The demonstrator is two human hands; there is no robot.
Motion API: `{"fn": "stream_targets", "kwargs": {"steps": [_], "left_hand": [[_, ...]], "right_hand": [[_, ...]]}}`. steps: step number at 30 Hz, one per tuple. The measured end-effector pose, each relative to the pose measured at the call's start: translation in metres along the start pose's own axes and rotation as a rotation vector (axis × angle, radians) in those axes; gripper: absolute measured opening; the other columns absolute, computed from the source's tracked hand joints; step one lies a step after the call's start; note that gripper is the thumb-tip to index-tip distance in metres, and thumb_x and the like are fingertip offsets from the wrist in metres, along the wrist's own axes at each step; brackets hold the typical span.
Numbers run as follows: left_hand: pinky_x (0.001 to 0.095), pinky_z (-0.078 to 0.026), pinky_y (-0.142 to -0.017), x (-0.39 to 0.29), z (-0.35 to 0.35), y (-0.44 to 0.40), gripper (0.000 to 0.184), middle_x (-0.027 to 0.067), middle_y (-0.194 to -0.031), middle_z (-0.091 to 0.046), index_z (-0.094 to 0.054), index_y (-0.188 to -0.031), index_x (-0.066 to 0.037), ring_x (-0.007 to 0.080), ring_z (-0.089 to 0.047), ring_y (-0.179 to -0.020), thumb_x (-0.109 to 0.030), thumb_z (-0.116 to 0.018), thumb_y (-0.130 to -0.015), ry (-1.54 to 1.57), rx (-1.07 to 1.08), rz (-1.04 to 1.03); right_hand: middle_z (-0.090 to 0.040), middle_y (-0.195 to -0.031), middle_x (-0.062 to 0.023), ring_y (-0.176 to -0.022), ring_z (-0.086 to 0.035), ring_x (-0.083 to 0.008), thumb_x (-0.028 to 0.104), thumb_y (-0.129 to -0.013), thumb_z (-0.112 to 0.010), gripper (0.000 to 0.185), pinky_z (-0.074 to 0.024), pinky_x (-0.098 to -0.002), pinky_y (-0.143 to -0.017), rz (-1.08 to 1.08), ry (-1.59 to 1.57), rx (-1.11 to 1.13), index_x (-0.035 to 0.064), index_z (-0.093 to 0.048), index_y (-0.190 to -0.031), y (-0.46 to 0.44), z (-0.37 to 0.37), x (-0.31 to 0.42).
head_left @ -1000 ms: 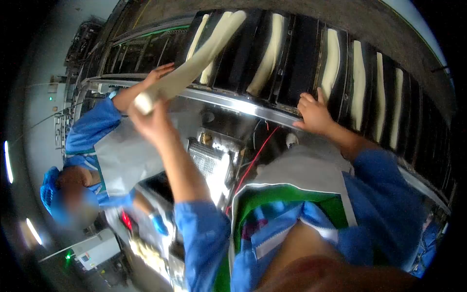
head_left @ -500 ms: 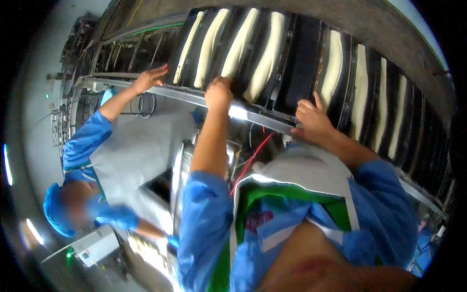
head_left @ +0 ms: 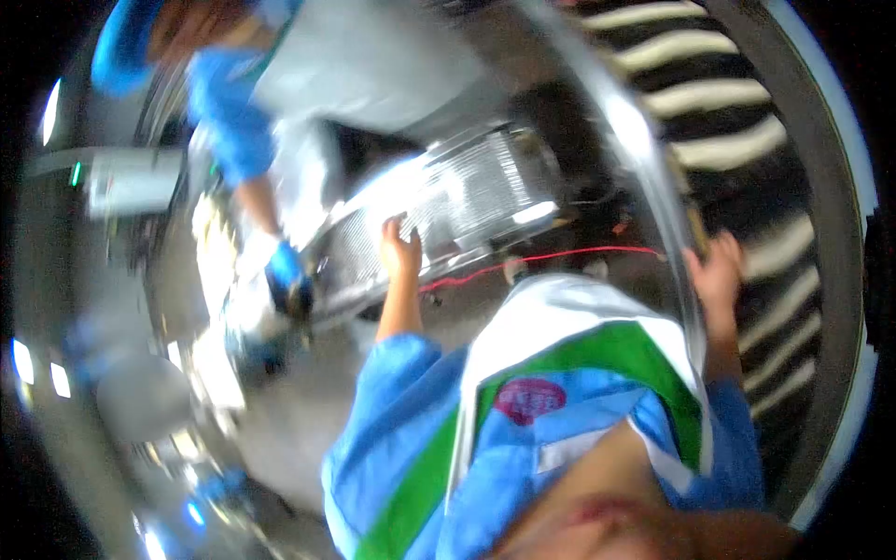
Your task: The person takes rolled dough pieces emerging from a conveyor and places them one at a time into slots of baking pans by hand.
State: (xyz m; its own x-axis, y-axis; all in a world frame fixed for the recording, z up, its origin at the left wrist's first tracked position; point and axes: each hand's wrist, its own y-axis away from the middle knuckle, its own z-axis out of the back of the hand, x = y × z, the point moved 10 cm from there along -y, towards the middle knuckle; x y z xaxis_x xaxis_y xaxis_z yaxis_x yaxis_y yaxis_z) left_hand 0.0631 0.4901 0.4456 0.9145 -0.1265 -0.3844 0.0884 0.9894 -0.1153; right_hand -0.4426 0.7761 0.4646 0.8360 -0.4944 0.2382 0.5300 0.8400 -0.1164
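My left hand [head_left: 401, 247] is above the shiny perforated metal tray [head_left: 485, 182], its fingers apart and nothing visible between them. On the right, my right hand [head_left: 717, 271] rests by the conveyor's metal rail [head_left: 639, 140] with fingers spread, near a pale dough strip [head_left: 782, 247]. Several more long pale strips [head_left: 730, 147] lie in the black troughs beyond the rail. Motion blurs much of the view.
A co-worker's blue sleeve [head_left: 233, 117] is at the upper left, with a blue-gloved hand [head_left: 285, 269] low beside pale pieces [head_left: 215, 233]. A red cable [head_left: 560, 252] runs below the tray toward the rail.
The view has swung left, so the conveyor now stands at the right. My left hand has left the dough strip, laid in a trough, and moved over the tray. My right hand stays by the rail.
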Motion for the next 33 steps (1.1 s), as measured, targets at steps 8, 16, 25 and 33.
{"fn": "stream_targets", "kwargs": {"steps": [8, 16, 25, 33], "left_hand": [[0.0401, -0.041, -0.091, 0.212, 0.048, 0.103, 0.041, 0.0189, -0.11, -0.053, -0.056, -0.108, -0.003, 0.0346, -0.05, -0.104, -0.014, -0.065, -0.07, -0.04, -0.245, 0.579], [0.0391, -0.04, -0.093, 0.264, 0.067, 0.111, 0.045, 0.0198, -0.112, -0.053, -0.055, -0.109, 0.0, 0.0346, -0.05, -0.106, -0.016, -0.069, -0.069, -0.012, -0.284, 0.658], [0.0398, -0.039, -0.095, 0.298, 0.07, 0.097, 0.05, 0.019, -0.116, -0.053, -0.056, -0.111, -0.003, 0.0346, -0.049, -0.11, -0.017, -0.071, -0.066, -0.053, -0.267, 0.708], [0.0388, -0.043, -0.092, 0.305, 0.076, 0.076, 0.054, 0.0169, -0.115, -0.058, -0.053, -0.118, -0.002, 0.0295, -0.057, -0.104, -0.015, -0.072, -0.069, 0.12, -0.111, 0.72]], "right_hand": [[-0.048, -0.126, -0.0182, -0.124, -0.038, -0.0299, 0.052, -0.077, -0.06, 0.062, -0.023, -0.0645, -0.097, -0.104, 0.345, 0.132, -0.0024, -0.056, -0.108, -0.035, -0.028, 0.002], [-0.052, -0.12, -0.0193, -0.118, -0.043, -0.0331, 0.05, -0.077, -0.061, 0.061, -0.0336, -0.06, -0.091, -0.008, 0.393, 0.041, -0.0046, -0.056, -0.103, -0.058, -0.032, 0.021], [-0.043, -0.131, -0.0192, -0.124, -0.037, -0.0331, 0.053, -0.078, -0.058, 0.064, -0.0331, -0.0543, -0.095, 0.036, 0.52, -0.024, -0.0006, -0.056, -0.113, -0.063, -0.033, 0.024], [-0.034, -0.137, -0.0187, -0.127, -0.032, -0.0367, 0.054, -0.072, -0.064, 0.076, -0.0286, -0.0585, -0.097, 0.015, 0.311, -0.211, 0.0178, -0.039, -0.134, 0.001, -0.008, 0.022]]}}
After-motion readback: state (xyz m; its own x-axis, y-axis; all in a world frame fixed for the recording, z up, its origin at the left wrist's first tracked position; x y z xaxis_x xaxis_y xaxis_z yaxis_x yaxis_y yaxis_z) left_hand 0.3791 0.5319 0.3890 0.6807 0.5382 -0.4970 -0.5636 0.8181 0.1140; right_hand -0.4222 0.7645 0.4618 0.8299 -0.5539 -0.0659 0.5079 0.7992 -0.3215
